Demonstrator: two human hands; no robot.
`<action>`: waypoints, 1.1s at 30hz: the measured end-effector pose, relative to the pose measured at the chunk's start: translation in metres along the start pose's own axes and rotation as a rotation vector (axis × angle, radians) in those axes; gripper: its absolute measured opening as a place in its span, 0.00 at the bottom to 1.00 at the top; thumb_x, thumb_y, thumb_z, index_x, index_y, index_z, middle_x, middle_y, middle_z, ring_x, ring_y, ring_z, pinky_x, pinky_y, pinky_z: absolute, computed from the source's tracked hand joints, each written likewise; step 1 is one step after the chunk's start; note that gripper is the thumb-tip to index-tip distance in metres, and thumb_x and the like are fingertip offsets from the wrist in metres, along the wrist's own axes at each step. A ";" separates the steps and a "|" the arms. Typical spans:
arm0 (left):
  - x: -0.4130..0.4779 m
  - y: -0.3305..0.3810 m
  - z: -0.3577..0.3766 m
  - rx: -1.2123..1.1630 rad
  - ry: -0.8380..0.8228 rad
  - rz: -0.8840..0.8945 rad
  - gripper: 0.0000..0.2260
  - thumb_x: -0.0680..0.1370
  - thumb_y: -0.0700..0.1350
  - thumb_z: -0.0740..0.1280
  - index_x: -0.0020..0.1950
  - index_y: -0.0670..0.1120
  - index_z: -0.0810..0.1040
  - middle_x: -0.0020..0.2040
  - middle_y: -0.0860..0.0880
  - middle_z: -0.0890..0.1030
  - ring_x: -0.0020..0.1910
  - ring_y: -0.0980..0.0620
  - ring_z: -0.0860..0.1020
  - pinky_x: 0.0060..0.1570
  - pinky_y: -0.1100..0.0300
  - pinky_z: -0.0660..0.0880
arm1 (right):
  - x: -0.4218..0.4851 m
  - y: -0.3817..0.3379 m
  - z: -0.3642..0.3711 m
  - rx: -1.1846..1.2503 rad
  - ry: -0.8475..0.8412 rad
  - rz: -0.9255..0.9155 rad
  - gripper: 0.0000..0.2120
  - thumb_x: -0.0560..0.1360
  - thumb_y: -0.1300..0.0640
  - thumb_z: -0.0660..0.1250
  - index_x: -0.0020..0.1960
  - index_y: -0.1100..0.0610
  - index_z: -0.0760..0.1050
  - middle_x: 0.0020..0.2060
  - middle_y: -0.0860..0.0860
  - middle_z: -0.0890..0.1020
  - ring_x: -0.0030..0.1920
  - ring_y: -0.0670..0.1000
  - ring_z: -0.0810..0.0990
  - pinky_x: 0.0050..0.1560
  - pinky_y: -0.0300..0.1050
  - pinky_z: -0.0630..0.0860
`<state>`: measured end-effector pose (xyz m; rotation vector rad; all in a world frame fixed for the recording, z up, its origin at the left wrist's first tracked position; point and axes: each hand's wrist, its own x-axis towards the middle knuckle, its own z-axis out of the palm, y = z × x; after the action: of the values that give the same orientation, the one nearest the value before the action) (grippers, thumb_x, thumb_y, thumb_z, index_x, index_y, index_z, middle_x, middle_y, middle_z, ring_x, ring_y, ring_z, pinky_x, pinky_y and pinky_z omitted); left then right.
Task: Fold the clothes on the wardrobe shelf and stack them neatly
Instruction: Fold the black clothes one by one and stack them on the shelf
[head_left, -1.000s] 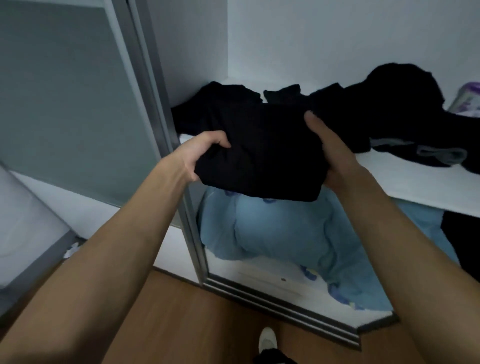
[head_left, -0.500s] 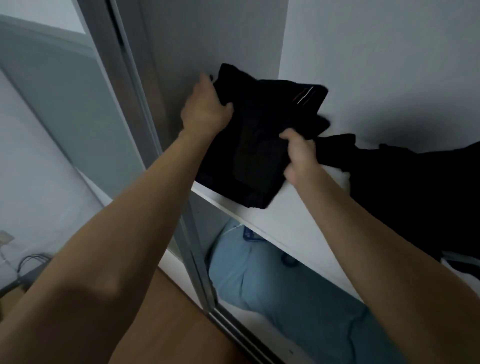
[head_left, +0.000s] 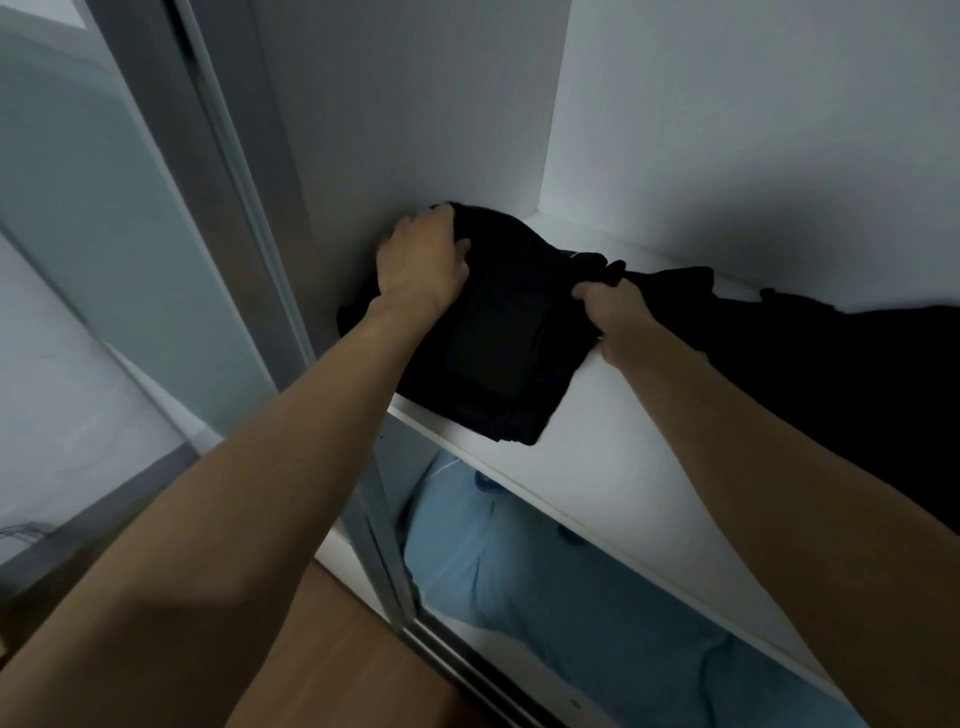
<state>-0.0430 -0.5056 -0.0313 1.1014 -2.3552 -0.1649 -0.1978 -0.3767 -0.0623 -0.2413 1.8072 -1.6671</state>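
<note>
A folded black garment (head_left: 498, 353) lies in the left corner of the white wardrobe shelf (head_left: 613, 467), against the side wall. My left hand (head_left: 423, 262) grips its far left edge, fingers curled over the cloth. My right hand (head_left: 610, 312) grips its right edge, fingers curled into the fabric. Its near corner reaches the shelf's front edge. A loose heap of black clothes (head_left: 831, 374) spreads along the shelf to the right, partly behind my right forearm.
A grey sliding door frame (head_left: 249, 218) stands close on the left. Below the shelf lies light blue bedding (head_left: 545, 587). Wooden floor (head_left: 353, 660) shows at the bottom. The shelf's front strip between the folded garment and the heap is bare white.
The folded garment went from the air in front of the shelf into the left corner and now lies flat. Both hands travelled with it and still grip its sides.
</note>
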 end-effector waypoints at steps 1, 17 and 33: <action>0.008 0.004 -0.005 -0.038 0.086 0.023 0.12 0.82 0.47 0.63 0.60 0.41 0.74 0.59 0.40 0.79 0.59 0.39 0.75 0.51 0.48 0.71 | 0.002 0.001 0.002 -0.015 -0.019 0.001 0.17 0.77 0.65 0.65 0.66 0.60 0.73 0.49 0.57 0.82 0.45 0.56 0.83 0.35 0.45 0.81; 0.025 0.011 0.045 -0.027 -0.565 0.240 0.33 0.79 0.70 0.51 0.81 0.57 0.53 0.82 0.51 0.50 0.81 0.46 0.49 0.76 0.39 0.45 | -0.010 -0.012 -0.039 -0.334 0.056 -0.194 0.04 0.79 0.55 0.67 0.52 0.54 0.77 0.40 0.51 0.81 0.35 0.48 0.82 0.38 0.43 0.79; -0.041 0.185 0.059 -0.555 -0.598 0.546 0.19 0.78 0.48 0.67 0.67 0.45 0.74 0.66 0.45 0.75 0.65 0.45 0.74 0.63 0.52 0.72 | -0.112 -0.002 -0.217 -0.784 0.726 -0.338 0.04 0.74 0.57 0.69 0.47 0.50 0.81 0.46 0.48 0.84 0.50 0.50 0.82 0.53 0.42 0.74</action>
<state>-0.1767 -0.3598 -0.0386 0.1259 -2.7521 -0.9822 -0.2369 -0.1379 -0.0287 -0.3080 3.0816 -1.2300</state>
